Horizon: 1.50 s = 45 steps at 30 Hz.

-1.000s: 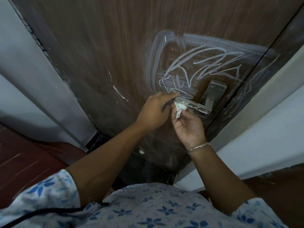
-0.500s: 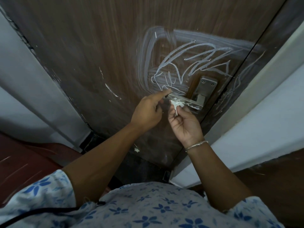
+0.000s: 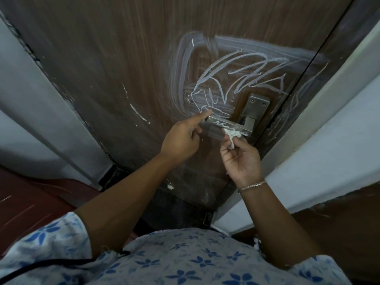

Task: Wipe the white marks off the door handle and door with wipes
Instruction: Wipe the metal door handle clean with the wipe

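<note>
Door of dark wood fills the view. Its latch edge runs close along the pale frame on the right, so the door handle has little room on that side and bare panel on its left. White marks scrawl over the panel above the lever and along its top face. The left hand reaches up from the lower left, index finger straight with its tip on the lever's free end, the other fingers curled in. The right hand, palm toward the camera and a bracelet at the wrist, pinches a crumpled wipe between thumb and fingertips against the lever near its plate.
</note>
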Motion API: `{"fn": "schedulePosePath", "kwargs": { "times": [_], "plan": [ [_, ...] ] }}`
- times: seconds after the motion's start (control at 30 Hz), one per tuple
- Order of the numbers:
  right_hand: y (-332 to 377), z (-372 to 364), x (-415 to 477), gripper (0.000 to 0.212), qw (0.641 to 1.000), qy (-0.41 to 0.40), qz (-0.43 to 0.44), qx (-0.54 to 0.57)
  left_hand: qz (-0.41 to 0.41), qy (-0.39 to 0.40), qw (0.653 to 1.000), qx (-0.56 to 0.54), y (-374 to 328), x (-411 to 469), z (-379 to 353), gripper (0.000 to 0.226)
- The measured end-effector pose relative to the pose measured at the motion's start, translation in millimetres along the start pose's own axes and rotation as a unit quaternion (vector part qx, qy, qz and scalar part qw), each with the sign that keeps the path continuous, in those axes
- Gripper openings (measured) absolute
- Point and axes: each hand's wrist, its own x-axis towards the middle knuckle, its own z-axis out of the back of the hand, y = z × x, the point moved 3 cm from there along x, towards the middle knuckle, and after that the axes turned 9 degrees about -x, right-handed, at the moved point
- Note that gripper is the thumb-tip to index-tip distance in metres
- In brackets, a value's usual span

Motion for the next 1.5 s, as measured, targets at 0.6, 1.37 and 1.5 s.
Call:
{"fn": "schedulePosePath", "kwargs": {
  "times": [0.6,1.37,1.5],
  "plan": [
    [22.7,5.5,-11.0,0.026,0.984,-0.09,0.097,-0.116,0.03,0.01,0.999,-0.023,2.6,-0.8,-2.2,0.072],
    [-14.5,-45.5,-30.6,0.03,0.431,0.009,0.528,-0.732,0.018,0.064,0.992,-0.103,4.9,-3.9,-4.1,0.072],
    [-26.3,-47.4,-17.3,0.034,0.387,0.034,0.487,-0.782,0.051,0.043,0.982,-0.176,15.2,-1.8,-2.8,0.063]
  ]
}}
